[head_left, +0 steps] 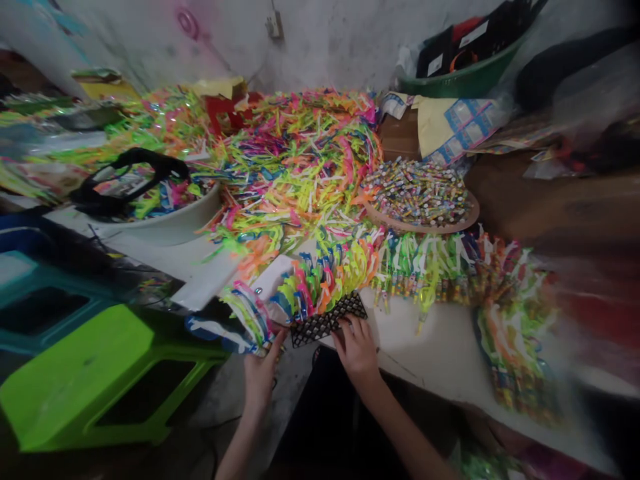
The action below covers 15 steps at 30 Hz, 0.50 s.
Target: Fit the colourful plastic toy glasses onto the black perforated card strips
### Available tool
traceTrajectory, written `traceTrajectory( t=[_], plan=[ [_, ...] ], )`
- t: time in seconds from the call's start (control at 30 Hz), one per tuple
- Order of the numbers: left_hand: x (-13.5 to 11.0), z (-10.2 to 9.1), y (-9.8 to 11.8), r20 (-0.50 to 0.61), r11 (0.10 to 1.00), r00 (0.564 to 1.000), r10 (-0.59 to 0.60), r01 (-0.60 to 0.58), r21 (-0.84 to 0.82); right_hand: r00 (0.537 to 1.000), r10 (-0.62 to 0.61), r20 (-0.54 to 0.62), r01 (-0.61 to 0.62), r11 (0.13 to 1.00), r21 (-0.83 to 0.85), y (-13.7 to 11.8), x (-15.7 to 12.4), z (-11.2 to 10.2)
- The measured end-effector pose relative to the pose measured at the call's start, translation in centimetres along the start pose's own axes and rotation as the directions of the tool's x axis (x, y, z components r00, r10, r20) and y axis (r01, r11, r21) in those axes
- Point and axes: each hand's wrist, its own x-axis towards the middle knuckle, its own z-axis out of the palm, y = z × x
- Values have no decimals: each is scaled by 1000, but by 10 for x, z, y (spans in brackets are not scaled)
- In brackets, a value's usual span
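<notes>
My left hand (261, 373) is closed at the left end of a black grid rack (320, 325), its thumb and fingers around the lower ends of a fanned bunch of colourful plastic pieces (249, 310). A blue-and-white piece (220, 333) sticks out leftward beside that hand. My right hand (357, 350) has its fingers bent over the front edge of the rack, toward its right end. A row of bright, floppy plastic pieces (325, 283) stands along the rack's far side, between the two hands. What lies under my left fingers is partly hidden.
Behind the rack spreads a large heap of neon plastic pieces (300, 160). A pink bowl (425, 228) holds many small patterned tubes. Finished-looking rows (430, 263) line the white table (440, 347). A white basin (185, 217) and a green stool (85, 367) stand left.
</notes>
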Motion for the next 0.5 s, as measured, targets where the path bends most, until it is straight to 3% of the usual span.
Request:
traceTrajectory(
  t=[0.13, 0.23, 0.3, 0.4, 0.5],
  plan=[
    [-25, -12, 17, -118, 998, 993, -15, 22, 56, 999, 47, 11, -49, 972, 232, -15, -1, -25],
    [-50, -11, 27, -44, 998, 997, -56, 57, 5, 983, 13, 185, -110, 841, 529, -36, -3, -50],
    [-68, -3, 31, 48, 994, 994, -99, 102, -50, 957, -25, 290, -175, 746, 643, -51, -5, -64],
    [-88, 12, 31, 106, 976, 982, -156, 170, -137, 942, 12, 335, -252, 682, 687, -63, -9, -76],
    [-97, 22, 28, 114, 971, 983, -143, 162, -177, 921, 54, 385, -335, 614, 715, -63, -11, -81]
  ],
)
